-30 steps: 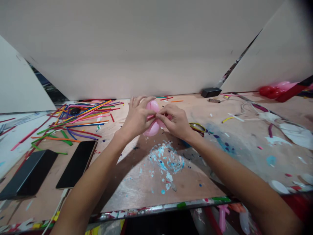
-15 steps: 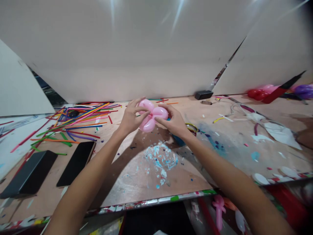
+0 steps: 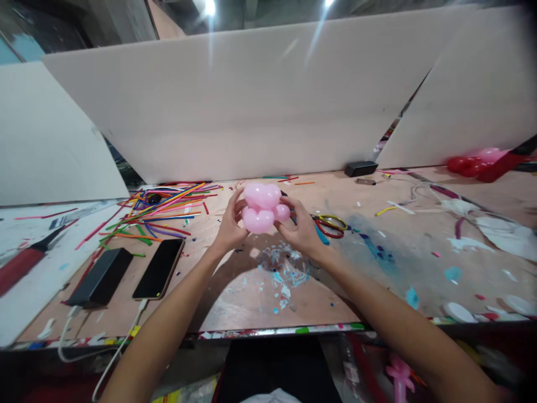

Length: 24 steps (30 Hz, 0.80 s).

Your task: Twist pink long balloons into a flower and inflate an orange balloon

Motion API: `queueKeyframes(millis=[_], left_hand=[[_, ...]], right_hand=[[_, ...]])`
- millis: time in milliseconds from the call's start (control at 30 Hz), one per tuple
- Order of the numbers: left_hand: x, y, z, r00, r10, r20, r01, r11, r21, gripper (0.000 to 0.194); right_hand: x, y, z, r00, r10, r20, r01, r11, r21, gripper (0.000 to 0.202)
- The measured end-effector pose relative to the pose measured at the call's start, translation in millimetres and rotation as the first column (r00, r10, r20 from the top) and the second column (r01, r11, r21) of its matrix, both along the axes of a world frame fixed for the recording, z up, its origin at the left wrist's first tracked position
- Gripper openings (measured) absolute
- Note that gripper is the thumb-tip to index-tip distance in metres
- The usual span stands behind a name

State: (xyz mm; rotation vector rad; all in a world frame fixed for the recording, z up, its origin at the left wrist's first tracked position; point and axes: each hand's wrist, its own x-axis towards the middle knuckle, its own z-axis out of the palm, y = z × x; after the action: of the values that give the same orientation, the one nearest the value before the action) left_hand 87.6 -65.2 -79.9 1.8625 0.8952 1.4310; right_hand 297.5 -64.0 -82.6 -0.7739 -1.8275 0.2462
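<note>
Your grip is closed around the pink balloon cluster (image 3: 260,201) from both sides: the left hand (image 3: 232,224) curves along its left edge, and the right hand (image 3: 300,226) holds its right edge. The cluster sits between your palms, raised above the far middle of the table (image 3: 247,308), its rounded bubbles packed in an upper and a lower row.

The step in hand looks like steadying or setting those bubbles. To do it well, press lightly and evenly with the flats of your fingers, since nails or a hard pinch could burst the thin skin. Support opposite sides together, so that turning one bubble doesn't loosen its neighbours. Leave room from the scissors (image 3: 332,225), lying just beyond your right wrist, as a point could puncture a balloon.

The front bubbles hide the twists at the centre, so you cannot judge from here how tight they are. Your far fingertips are partly lost behind the cluster. Only the scissors' yellow and red handles show clearly; the blades can't be made out. A blue item (image 3: 322,235) beside them is partly covered by your right hand. Farther out, the red tool (image 3: 20,268) is cut off at the left border, and the red balloons (image 3: 467,165) at the far right are partly covered.
</note>
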Motion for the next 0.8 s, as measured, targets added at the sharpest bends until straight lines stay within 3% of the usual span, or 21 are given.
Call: queueKeyframes(millis=[100, 233, 333, 400, 500, 567, 633, 733, 800], left_hand=[[-4.8, -1.2, -0.9, 0.996, -0.070, -0.051, 0.071, 0.997, 0.006, 0.089], [-8.8, -9.1, 8.5, 0.989, -0.150, -0.016, 0.147, 0.980, -0.136, 0.074], [-4.1, -17.7, 14.0, 0.994, -0.046, -0.098, 0.030, 0.988, -0.154, 0.077], [-0.9, -20.6, 13.6, 0.986, 0.051, -0.161, -0.064, 0.995, -0.080, 0.078], [-1.7, -20.7, 7.3, 0.945, 0.199, -0.261, -0.166, 0.975, 0.145, 0.071], [-3.9, -20.6, 1.3, 0.906, 0.248, -0.343, -0.140, 0.940, 0.310, 0.063], [-4.1, -21.9, -3.9, 0.877, 0.228, -0.423, -0.039, 0.911, 0.410, 0.056], [1.3, -25.4, -7.6, 0.860, 0.218, -0.462, 0.004, 0.901, 0.434, 0.054], [6.4, -26.7, -7.4, 0.885, 0.286, -0.367, -0.144, 0.919, 0.368, 0.064]], right_hand=[[4.8, 4.9, -7.0, 0.998, -0.058, -0.019, 0.058, 0.998, 0.016, 0.039], [14.2, 10.5, -14.4, 0.983, -0.140, 0.120, 0.123, 0.983, 0.139, 0.045], [16.4, 10.3, -16.3, 0.967, -0.124, 0.222, 0.093, 0.985, 0.143, 0.051], [14.5, 7.8, -14.1, 0.969, -0.072, 0.238, 0.045, 0.992, 0.117, 0.057], [8.3, 1.5, -6.9, 0.979, -0.001, 0.206, 0.000, 1.000, 0.003, 0.066], [3.5, -2.7, -2.2, 0.987, -0.020, 0.161, 0.036, 0.995, -0.094, 0.060], [-0.6, -5.7, 0.5, 0.990, -0.084, 0.109, 0.101, 0.983, -0.156, 0.048], [-4.2, -6.8, 0.9, 0.992, -0.128, 0.009, 0.127, 0.967, -0.222, 0.038], [-4.5, -5.9, -0.5, 0.990, -0.109, -0.090, 0.080, 0.955, -0.285, 0.036]])
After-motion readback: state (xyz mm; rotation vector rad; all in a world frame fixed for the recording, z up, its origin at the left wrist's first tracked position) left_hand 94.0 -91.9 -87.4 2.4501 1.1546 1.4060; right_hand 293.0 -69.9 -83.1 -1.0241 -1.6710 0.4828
